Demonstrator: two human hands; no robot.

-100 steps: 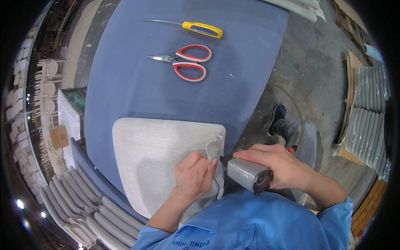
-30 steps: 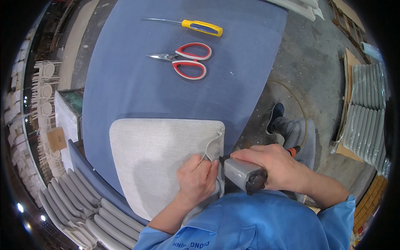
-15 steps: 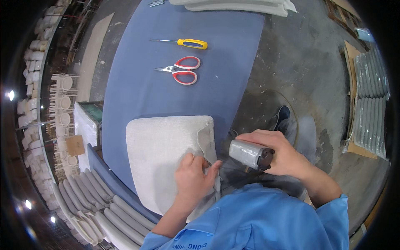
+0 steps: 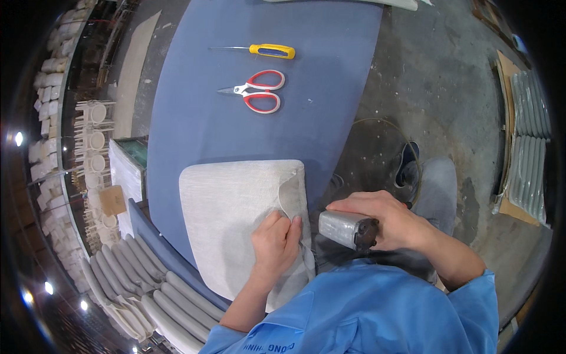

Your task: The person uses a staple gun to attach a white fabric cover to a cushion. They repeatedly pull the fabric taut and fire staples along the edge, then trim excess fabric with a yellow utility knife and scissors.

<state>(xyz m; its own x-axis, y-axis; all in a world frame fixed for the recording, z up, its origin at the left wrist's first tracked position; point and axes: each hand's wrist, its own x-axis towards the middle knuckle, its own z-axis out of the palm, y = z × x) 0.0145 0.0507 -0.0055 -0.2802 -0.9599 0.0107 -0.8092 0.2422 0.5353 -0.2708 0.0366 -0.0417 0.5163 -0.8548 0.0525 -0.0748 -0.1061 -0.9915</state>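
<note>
In the head view, the left hand [image 4: 275,245] is closed, its thumb against its curled fingers, pinching the loose edge of a pale grey fabric flap [image 4: 289,196]. This flap lies along the right side of a light grey, rounded-corner upholstered cushion [image 4: 221,206], which rests flat on the near part of a blue-covered table [image 4: 206,127].

The right hand [image 4: 392,223] is wrapped around a boxy silver-grey tool with a black end cap [image 4: 342,229], held just beside the cushion's right edge, apart from it. Farther up the table lie scissors with red-and-white handles [image 4: 240,89], blades slightly parted, and a yellow-handled screwdriver [image 4: 271,51].
</note>
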